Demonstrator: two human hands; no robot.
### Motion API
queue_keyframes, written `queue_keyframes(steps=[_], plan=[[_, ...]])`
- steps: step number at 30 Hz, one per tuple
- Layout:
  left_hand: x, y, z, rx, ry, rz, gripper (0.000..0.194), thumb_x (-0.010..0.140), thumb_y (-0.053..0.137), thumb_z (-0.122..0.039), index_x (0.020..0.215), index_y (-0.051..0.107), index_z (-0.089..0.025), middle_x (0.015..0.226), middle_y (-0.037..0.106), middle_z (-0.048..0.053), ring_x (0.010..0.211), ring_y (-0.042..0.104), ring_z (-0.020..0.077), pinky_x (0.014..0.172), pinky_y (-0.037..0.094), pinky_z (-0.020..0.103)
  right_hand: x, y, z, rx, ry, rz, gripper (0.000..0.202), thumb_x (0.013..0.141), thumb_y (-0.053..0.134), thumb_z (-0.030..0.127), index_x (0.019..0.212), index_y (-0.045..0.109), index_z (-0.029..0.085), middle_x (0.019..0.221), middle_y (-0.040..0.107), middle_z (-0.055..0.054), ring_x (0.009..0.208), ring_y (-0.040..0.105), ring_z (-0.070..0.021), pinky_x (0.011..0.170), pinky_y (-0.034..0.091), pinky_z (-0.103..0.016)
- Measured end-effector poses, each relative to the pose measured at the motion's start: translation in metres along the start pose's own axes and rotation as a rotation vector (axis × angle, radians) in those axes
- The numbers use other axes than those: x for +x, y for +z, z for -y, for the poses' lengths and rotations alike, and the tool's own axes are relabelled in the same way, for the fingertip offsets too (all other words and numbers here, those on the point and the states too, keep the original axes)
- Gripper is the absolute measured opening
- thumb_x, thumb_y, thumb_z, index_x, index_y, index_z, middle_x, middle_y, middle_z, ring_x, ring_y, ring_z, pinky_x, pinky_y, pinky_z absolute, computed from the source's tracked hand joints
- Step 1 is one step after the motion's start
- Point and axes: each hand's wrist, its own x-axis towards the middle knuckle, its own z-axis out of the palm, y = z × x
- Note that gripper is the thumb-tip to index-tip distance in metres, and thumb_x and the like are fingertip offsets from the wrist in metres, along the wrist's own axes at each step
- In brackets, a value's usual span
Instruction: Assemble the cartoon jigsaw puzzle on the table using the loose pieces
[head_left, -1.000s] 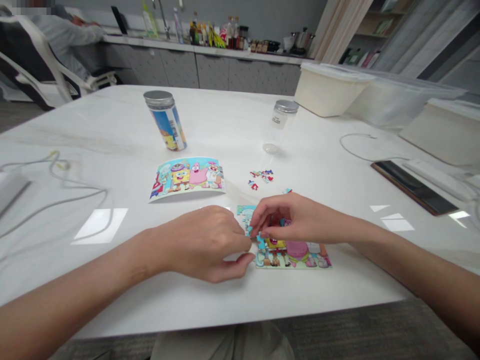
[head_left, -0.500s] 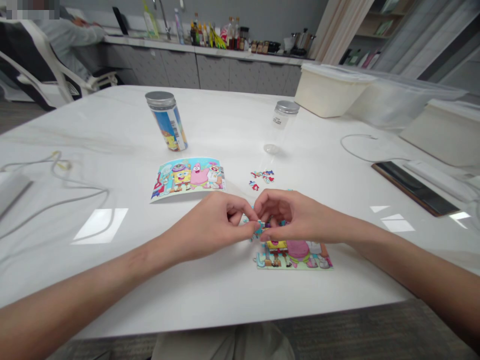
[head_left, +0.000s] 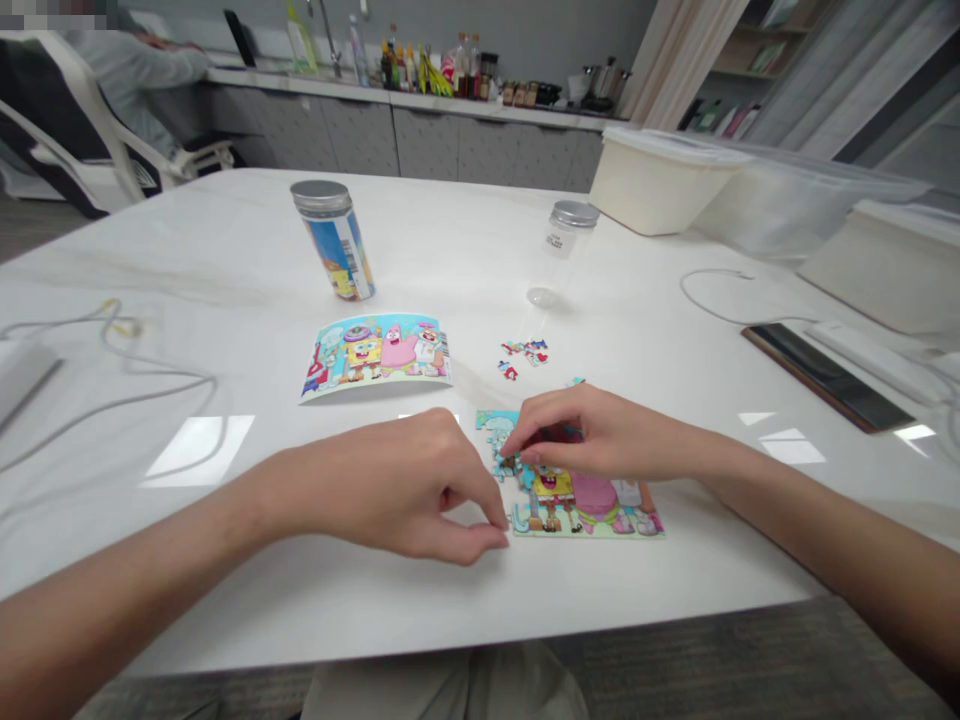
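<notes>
A partly joined cartoon jigsaw puzzle (head_left: pixel 600 500) lies near the table's front edge, with a gap on its left side. My right hand (head_left: pixel 592 430) reaches over its upper part, finger and thumb closed at a puzzle piece (head_left: pixel 507 462) on the left. That hand hides some of the puzzle's middle. My left hand (head_left: pixel 420 490) is beside the lower left corner, thumb and index finger slightly apart, nothing visible between them. Several loose puzzle pieces (head_left: pixel 535 352) lie behind the puzzle. A curled picture sheet (head_left: pixel 390 352) with the same cartoon figures is at the back left.
A picture-wrapped jar (head_left: pixel 339 250) and a clear jar (head_left: pixel 564 250) stand farther back. To the right are a phone (head_left: pixel 825 375), a cable and pale storage boxes (head_left: pixel 660 185). A cable (head_left: pixel 172 375) trails at left. A person (head_left: pixel 142 75) sits beyond the table.
My left hand has left the right fingertips and moved down toward me, its finger and thumb parting. The right fingertips shifted slightly left. More of the puzzle's upper left part shows.
</notes>
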Motion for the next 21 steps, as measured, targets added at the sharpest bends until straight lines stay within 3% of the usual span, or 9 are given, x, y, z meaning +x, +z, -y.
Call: queue_keyframes(steps=[3, 13, 21], plan=[[-0.002, 0.001, 0.002, 0.105, 0.134, 0.102, 0.021, 0.085, 0.06, -0.02, 0.103, 0.071, -0.024, 0.066, 0.069, -0.001, 0.056, 0.058, 0.0114, 0.056, 0.039, 0.022, 0.0, 0.004, 0.004, 0.011, 0.075, -0.002, 0.012, 0.081, 0.063, 0.019, 0.09, 0.071, 0.016, 0.082, 0.072, -0.003, 0.071, 0.063, -0.0128, 0.063, 0.049, -0.024], [0.002, 0.005, 0.002, 0.294, 0.151, 0.156, 0.008, 0.084, 0.063, -0.023, 0.088, 0.069, -0.022, 0.058, 0.066, -0.002, 0.051, 0.056, 0.0139, 0.049, 0.034, 0.025, 0.0, 0.011, 0.005, -0.011, 0.107, -0.044, 0.005, 0.077, 0.067, 0.019, 0.079, 0.071, 0.016, 0.065, 0.067, 0.001, 0.056, 0.055, -0.0085, 0.051, 0.041, -0.02], [0.002, 0.005, 0.001, 0.298, 0.125, 0.167, 0.012, 0.086, 0.06, -0.023, 0.093, 0.069, -0.025, 0.059, 0.065, -0.001, 0.053, 0.056, 0.0154, 0.051, 0.034, 0.026, 0.0, 0.013, 0.004, -0.085, 0.05, -0.07, 0.004, 0.076, 0.065, 0.016, 0.079, 0.068, 0.017, 0.069, 0.064, 0.001, 0.059, 0.054, -0.0093, 0.053, 0.042, -0.021]])
